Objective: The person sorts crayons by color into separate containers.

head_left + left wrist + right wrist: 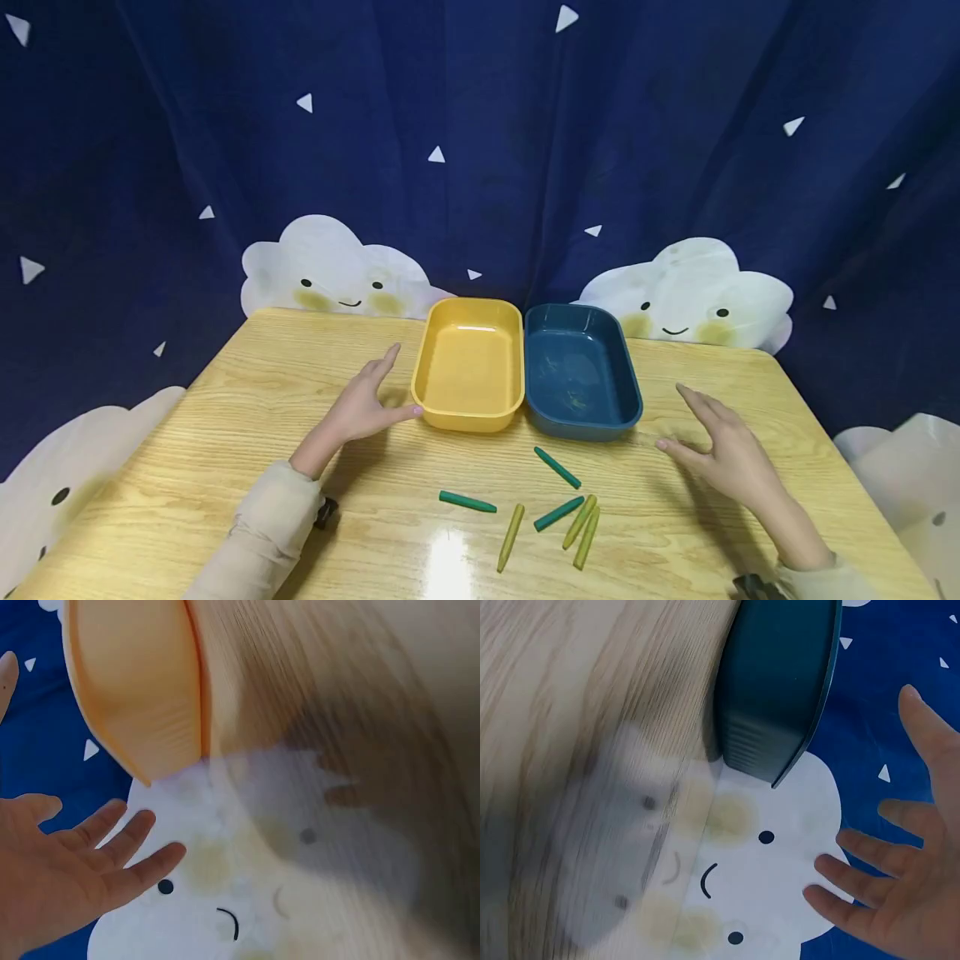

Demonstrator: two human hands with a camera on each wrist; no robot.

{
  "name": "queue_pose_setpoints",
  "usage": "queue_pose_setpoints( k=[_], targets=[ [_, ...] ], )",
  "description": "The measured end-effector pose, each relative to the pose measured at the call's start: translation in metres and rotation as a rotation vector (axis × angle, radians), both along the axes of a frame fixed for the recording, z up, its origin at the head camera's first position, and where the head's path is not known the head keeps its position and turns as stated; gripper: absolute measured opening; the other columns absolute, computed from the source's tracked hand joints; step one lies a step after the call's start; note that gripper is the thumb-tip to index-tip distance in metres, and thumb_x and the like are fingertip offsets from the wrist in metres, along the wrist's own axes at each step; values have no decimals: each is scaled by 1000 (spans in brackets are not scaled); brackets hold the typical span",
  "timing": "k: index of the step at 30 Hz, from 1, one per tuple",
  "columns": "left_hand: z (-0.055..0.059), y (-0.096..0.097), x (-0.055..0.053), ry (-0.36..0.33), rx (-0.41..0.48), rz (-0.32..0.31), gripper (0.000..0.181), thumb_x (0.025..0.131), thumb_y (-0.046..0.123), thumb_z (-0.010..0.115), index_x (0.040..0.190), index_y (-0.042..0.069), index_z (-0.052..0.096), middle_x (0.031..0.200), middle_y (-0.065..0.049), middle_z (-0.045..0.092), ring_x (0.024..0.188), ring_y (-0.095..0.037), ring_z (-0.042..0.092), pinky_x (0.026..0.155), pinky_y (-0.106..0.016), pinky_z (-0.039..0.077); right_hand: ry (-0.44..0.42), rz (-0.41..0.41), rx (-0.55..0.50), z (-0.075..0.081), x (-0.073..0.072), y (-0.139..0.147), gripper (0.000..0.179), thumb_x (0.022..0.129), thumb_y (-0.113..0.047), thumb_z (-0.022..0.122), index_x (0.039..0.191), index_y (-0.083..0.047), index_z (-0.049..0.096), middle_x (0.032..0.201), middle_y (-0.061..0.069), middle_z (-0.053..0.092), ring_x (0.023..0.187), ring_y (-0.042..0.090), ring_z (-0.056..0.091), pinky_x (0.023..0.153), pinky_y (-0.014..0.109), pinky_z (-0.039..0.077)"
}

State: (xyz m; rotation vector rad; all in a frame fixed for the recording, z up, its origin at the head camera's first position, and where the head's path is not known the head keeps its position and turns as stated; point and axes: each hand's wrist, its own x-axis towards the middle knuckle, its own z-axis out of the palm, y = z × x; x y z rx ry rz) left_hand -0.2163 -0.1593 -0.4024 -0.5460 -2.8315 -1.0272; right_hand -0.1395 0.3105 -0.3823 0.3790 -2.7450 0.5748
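Note:
Beside the yellow tray (468, 415), my left hand (358, 410) is held with its fingers spread and nothing in it. The thumb tip overlaps the tray's near left corner in the head view; whether it touches, I cannot tell. My right hand (723, 454) hovers to the right of the dark blue tray (585, 432), fingers extended and holding nothing. In front of the trays lie three green crayons (467, 502) and three yellowish crayons (511, 538). In the left wrist view the left hand (67, 877) has spread fingers, as has the right hand (900, 877) in the right wrist view.
Both trays stand side by side at the back of the wooden table (360, 533). Behind it hangs a dark blue curtain (480, 100) with white triangles and smiling clouds (337, 267). Light glares off the tabletop near the front.

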Motion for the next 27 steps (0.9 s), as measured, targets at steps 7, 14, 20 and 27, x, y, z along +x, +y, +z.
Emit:
queue_pose_setpoints(
  k=[7, 14, 20, 27],
  targets=[
    [-2, 10, -14, -101, 88, -64, 102, 75, 42, 74, 148, 5, 13, 127, -23, 45, 110, -36, 49, 88, -48, 43, -24, 57, -86, -1, 0, -6, 62, 80, -27, 72, 129, 3, 49, 111, 22, 60, 95, 36, 57, 69, 49, 47],
    [-7, 19, -26, -145, 129, -108, 105, 74, 38, 76, 147, 0, 11, 119, -20, 50, 104, -29, 50, 85, -40, 46, -59, 140, -176, -7, 2, -8, 40, 80, -15, 72, 115, 0, 60, 89, 4, 65, 74, 8, 60, 59, 27, 49],
    [-9, 23, -31, -171, 122, -90, 107, 72, 38, 77, 145, -4, 12, 122, -23, 47, 99, -29, 52, 80, -38, 47, -161, 243, -269, -11, 3, -9, 32, 82, -8, 68, 112, 0, 61, 87, 0, 66, 73, 2, 58, 60, 25, 48],
    [-10, 25, -32, -219, 87, -61, 108, 70, 40, 78, 144, -7, 15, 129, -27, 41, 98, -32, 53, 75, -37, 48, -297, 394, -342, -15, 3, -13, 30, 85, -4, 63, 113, 8, 57, 90, 8, 65, 76, 5, 59, 63, 26, 49]
  ],
)
